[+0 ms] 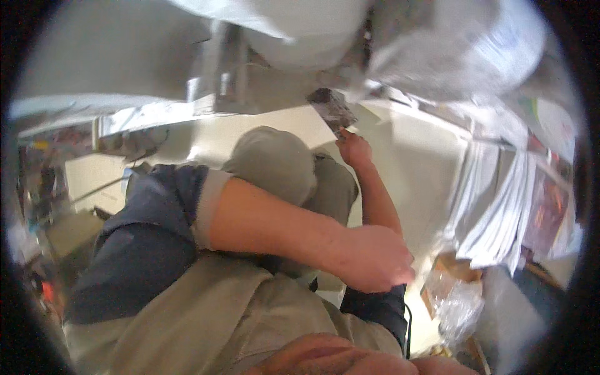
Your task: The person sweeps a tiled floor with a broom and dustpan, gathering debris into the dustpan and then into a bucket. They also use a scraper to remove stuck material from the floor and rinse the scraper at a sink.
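My right hand (356,149) reaches forward, its fingers closed on the near end of a dark, mottled, flat rectangular object (333,111). Blur leaves its kind unclear. Across my body lies my left forearm, and my left hand (378,258) is curled beside my right upper arm, over the dark sleeve. Its fingertips are mostly hidden, so whether it grips the sleeve or anything else cannot be told. My bent knees, in grey-green trousers (272,161), are below the outstretched right arm.
Large pale bags or wrapped bundles (450,51) hang or stand ahead. White pleated cloth (501,211) hangs at the right, above a cardboard box (457,267) with clear plastic wrap (459,307). Cluttered shelving (47,173) is at the left. A black cable (409,323) runs near my right side.
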Motion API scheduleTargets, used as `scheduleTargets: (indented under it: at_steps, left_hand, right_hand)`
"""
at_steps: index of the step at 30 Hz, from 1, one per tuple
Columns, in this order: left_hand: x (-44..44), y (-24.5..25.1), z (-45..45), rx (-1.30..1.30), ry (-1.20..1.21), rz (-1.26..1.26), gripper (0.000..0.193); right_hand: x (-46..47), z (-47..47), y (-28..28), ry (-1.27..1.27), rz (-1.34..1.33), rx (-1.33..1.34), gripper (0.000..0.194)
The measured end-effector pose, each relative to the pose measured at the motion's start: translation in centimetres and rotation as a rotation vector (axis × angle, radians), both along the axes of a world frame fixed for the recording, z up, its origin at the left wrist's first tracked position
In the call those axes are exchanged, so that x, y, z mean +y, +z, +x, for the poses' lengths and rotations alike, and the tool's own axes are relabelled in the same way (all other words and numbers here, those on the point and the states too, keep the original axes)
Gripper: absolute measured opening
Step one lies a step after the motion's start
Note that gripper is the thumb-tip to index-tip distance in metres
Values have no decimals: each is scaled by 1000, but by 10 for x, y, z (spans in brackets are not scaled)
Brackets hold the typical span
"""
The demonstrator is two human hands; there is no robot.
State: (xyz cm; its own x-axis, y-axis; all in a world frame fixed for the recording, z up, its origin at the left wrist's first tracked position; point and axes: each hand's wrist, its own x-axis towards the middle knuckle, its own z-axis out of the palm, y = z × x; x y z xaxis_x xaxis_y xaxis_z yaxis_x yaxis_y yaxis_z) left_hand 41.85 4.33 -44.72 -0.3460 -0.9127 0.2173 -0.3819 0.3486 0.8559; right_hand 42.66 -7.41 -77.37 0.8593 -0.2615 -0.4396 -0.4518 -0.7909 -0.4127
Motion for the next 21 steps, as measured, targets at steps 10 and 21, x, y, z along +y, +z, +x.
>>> scheduleTargets:
  at_steps: [10,21]
  left_hand:
    - [-18,14,-20,77,-31,49,18]
    - [-33,-5,-17,262,107,-223,33]
  right_hand:
    - [-43,-46,43,140,79,122,56]
    - [-51,-14,36,263,35,136,54]
